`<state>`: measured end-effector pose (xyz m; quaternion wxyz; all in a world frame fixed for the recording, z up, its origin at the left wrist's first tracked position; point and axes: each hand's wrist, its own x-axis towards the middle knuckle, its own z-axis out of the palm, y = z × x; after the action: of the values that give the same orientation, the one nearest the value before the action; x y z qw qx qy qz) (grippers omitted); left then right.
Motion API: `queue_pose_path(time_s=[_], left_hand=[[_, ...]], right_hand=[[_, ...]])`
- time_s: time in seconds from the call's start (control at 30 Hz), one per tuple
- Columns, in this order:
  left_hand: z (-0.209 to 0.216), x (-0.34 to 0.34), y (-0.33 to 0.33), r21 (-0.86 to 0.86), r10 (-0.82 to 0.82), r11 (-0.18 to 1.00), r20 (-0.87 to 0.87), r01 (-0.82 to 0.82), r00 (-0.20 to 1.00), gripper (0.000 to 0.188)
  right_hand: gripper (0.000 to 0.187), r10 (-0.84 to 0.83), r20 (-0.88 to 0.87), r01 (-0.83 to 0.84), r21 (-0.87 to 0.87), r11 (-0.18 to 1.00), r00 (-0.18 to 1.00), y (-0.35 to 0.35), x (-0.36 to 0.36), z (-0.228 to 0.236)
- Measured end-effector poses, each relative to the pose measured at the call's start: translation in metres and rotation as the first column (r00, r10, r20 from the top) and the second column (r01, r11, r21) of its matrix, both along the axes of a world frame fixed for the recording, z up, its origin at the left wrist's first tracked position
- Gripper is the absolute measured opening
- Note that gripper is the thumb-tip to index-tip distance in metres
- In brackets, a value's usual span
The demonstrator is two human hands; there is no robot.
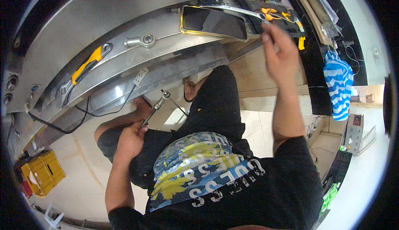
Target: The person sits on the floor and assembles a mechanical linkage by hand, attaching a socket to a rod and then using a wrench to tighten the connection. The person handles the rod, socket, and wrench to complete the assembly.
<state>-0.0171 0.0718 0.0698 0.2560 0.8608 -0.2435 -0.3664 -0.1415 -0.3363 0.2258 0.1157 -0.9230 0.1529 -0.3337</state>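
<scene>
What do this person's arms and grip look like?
The left grip and right grip are ungloved human hands, the right one blurred. Both forearms are bare below short black sleeves; no cables, watch or bracelet show on them.

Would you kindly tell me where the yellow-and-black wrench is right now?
In the head view, the yellow-and-black wrench lies toward the left on the metal ledge, to the lower left of the loose ring-ended metal piece.
</scene>
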Motion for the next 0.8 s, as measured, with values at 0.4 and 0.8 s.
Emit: queue_pose_path(time_s=[0.4, 0.8], left_hand=[[0.013, 0.0, 0.001, 0.001, -0.044, 0.999, 0.045, 0.044, 0.998, 0.03], [0.006, 0.0, 0.007, 0.04, -0.108, 0.994, 0.066, 0.106, 0.992, 0.031]], right_hand=[[0.038, 0.054, -0.549, -0.338, -0.431, 0.837, 0.834, -0.073, 0.082, 0.029], [0.039, -0.018, -0.423, -0.248, -0.566, 0.786, 0.906, -0.04, 0.025, 0.091]])
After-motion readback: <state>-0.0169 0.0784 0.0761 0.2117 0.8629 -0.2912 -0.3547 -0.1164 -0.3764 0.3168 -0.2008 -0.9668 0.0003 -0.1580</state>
